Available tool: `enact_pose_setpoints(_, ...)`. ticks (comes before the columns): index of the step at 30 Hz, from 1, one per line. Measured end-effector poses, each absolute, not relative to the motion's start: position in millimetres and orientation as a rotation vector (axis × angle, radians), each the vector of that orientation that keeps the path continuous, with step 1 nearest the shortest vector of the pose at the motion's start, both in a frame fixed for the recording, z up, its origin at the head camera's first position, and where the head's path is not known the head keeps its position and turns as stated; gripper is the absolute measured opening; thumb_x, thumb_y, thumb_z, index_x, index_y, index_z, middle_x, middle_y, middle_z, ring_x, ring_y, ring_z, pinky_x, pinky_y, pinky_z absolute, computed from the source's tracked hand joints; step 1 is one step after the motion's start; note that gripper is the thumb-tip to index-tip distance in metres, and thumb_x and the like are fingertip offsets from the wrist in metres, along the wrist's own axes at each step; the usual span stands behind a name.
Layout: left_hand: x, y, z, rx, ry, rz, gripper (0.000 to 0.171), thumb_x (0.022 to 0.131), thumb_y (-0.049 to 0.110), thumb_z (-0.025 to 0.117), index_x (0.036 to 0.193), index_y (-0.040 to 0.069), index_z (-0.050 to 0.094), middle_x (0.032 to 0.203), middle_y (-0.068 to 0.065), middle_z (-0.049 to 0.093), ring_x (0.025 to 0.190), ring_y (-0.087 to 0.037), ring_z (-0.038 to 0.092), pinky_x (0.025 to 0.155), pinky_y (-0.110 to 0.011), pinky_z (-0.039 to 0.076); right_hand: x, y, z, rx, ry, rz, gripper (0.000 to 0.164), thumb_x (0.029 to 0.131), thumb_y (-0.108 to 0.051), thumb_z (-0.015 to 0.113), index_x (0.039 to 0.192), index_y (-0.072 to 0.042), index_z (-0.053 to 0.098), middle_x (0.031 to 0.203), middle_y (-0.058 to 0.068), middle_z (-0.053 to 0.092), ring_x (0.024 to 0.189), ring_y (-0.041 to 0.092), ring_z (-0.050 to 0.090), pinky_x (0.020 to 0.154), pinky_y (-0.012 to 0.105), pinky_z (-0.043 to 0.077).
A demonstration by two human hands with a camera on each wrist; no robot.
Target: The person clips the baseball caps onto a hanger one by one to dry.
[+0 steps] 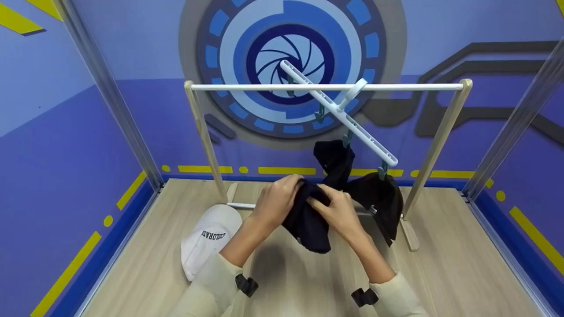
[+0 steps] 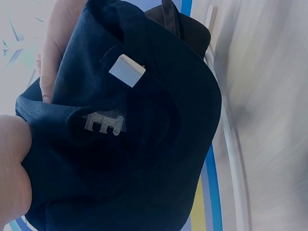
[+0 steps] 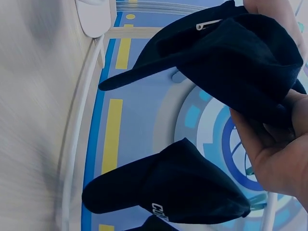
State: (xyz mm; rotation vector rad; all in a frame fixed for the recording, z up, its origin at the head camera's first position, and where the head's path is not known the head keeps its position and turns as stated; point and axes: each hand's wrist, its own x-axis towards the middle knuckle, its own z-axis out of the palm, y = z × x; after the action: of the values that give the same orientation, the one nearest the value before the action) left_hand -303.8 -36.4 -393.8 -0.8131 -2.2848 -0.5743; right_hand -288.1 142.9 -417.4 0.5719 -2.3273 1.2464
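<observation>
Both hands hold a dark navy baseball cap [image 1: 308, 224] in the air before the rack, its brim hanging down. My left hand [image 1: 280, 193] grips the crown's edge on the left. My right hand [image 1: 337, 209] grips the opposite side, thumb against the fabric. Pale lettering and a small white tag show on the cap [image 2: 159, 125] in the left wrist view. Behind it, a white clip hanger [image 1: 361, 134] hooks over the rack's bar. Two dark caps hang from its clips: a nearer one [image 1: 379, 198] at the right end, another [image 1: 332, 160] further in.
A white cap [image 1: 207, 246] with dark lettering lies on the wooden table [image 1: 136, 264] at the left. The drying rack [image 1: 440, 127] stands at the back, with a white top bar and wooden legs. Metal posts [image 1: 110, 97] and painted walls enclose the sides.
</observation>
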Motion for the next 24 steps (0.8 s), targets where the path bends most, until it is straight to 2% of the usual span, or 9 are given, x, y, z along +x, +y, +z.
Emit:
enact_pose_setpoints(3, -304.2, -34.6, -391.1, -0.817, -2.289, -0.558, 0.023, 0.102, 0.020, 0.043, 0.105, 0.010, 0.063, 0.093, -0.002, 0.067, 0.080, -0.016, 0.067, 0.064, -0.027, 0.055, -288.9, 143.3, -417.1, 0.559, -2.304, 1.237, 0.019, 0.085, -0.025, 0.071, 0.103, -0.019, 0.071, 0.094, -0.005, 0.071, 0.075, 0.007, 0.065, 0.064, 0.027, 0.053)
enact_pose_setpoints(7, -305.2, -31.7, -388.1, -0.818, -2.278, -0.535, 0.022, 0.101, 0.020, 0.044, 0.105, 0.010, 0.064, 0.094, -0.002, 0.068, 0.080, -0.018, 0.068, 0.063, -0.028, 0.055, -290.4, 144.0, -416.3, 0.533, -2.269, 1.212, 0.012, 0.085, -0.023, 0.072, 0.096, -0.020, 0.072, 0.089, -0.007, 0.071, 0.071, 0.005, 0.064, 0.060, 0.025, 0.052)
enact_pose_setpoints(24, -316.4, -24.6, -367.7, -0.796, -2.370, -0.550, 0.026, 0.103, 0.023, 0.040, 0.107, 0.012, 0.063, 0.100, -0.002, 0.068, 0.085, -0.019, 0.068, 0.068, -0.031, 0.056, -300.5, 144.4, -402.0, 0.439, -2.225, 1.171, 0.008, 0.084, -0.021, 0.072, 0.088, -0.015, 0.072, 0.085, -0.003, 0.072, 0.072, 0.008, 0.066, 0.063, 0.028, 0.053)
